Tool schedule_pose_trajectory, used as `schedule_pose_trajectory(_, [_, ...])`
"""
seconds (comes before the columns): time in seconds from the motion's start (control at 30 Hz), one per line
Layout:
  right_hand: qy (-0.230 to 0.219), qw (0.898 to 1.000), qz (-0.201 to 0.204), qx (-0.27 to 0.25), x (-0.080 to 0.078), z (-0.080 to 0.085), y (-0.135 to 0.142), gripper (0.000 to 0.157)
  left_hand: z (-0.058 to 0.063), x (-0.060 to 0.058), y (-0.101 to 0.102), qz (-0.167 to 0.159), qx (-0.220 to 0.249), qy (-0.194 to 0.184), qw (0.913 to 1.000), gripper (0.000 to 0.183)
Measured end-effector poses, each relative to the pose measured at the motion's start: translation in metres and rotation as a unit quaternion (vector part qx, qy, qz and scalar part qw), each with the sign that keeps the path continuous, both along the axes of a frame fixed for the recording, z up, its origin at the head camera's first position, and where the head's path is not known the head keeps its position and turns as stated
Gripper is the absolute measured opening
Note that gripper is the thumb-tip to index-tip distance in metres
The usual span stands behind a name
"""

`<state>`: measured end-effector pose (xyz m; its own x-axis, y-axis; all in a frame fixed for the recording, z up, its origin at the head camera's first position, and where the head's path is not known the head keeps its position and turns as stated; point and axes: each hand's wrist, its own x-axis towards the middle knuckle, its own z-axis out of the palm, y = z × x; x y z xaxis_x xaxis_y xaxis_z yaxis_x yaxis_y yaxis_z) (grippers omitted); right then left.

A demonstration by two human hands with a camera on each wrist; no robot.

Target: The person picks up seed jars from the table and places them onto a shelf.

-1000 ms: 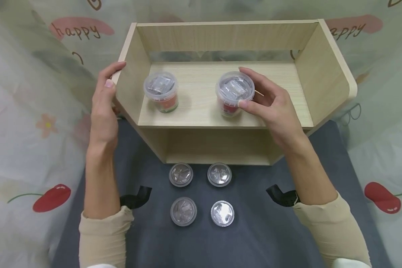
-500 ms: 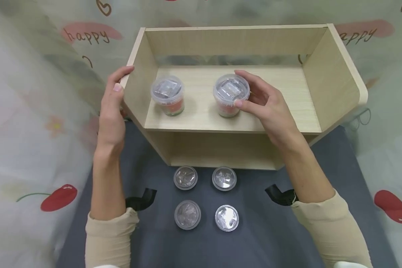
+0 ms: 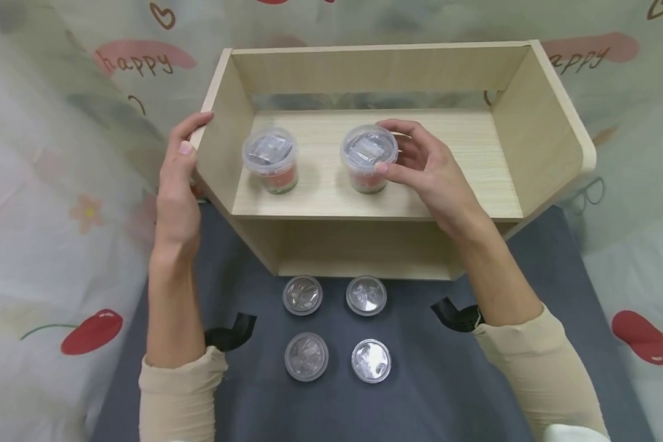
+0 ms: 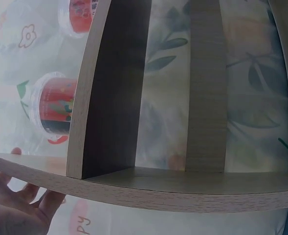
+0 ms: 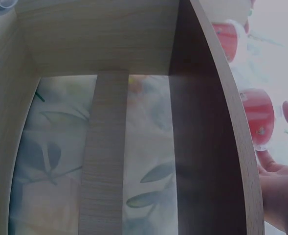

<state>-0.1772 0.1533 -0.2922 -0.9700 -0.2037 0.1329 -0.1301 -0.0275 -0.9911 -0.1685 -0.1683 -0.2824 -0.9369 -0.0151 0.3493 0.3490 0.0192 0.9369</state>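
Note:
A small lidded plastic cup (image 3: 368, 175) with pinkish-red contents stands on the top board of a pale wooden shelf unit (image 3: 442, 141). My right hand (image 3: 439, 178) holds it from the right, thumb at the front of its lid and forefinger behind. My left hand (image 3: 177, 196) grips the unit's left side panel (image 3: 217, 123), thumb in front. Between that panel and the held cup stands a second similar cup (image 3: 279, 175). In the right wrist view, the held cup (image 5: 258, 117) shows red beyond the board's edge, with my right hand (image 5: 283, 193) around it.
Several round clear-lidded containers stand on the dark grey cloth (image 3: 420, 380) before the unit, among them a front right one (image 3: 371, 361) and a back left one (image 3: 302, 295). The unit has a lower compartment (image 3: 364, 248). Patterned white curtain (image 3: 50, 245) surrounds the table.
My right hand has slid the held cup left along the board, closer to the other cup. The left hand keeps its grip on the side panel. The head view has shifted slightly.

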Motion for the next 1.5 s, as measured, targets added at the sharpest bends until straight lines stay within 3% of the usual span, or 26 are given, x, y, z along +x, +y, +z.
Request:
schedule_pose_trajectory(0.23, [0.009,1.0,-0.002,0.029,-0.002,0.0,0.001,0.053,0.0,0.0,0.001,0.001,-0.005,0.001,1.0,0.044])
schedule_pose_trajectory(0.57, [0.001,1.0,0.014,0.024,-0.006,-0.001,0.0,0.059,0.0,0.001,0.001,0.011,-0.008,0.002,0.9999,0.045])
schedule_pose_trajectory(0.93, [0.004,0.999,0.01,0.035,-0.002,0.002,0.001,0.064,0.005,-0.001,-0.001,-0.004,-0.012,-0.004,0.9999,0.046])
schedule_pose_trajectory(1.23, [0.024,0.998,-0.025,0.044,0.012,0.005,0.008,0.072,0.012,-0.001,-0.002,-0.01,-0.024,-0.027,0.9993,0.049])
schedule_pose_trajectory(1.5, [0.054,0.995,-0.051,0.069,0.033,0.003,0.015,0.073,0.017,0.0,-0.002,-0.009,-0.027,-0.046,0.9985,0.052])
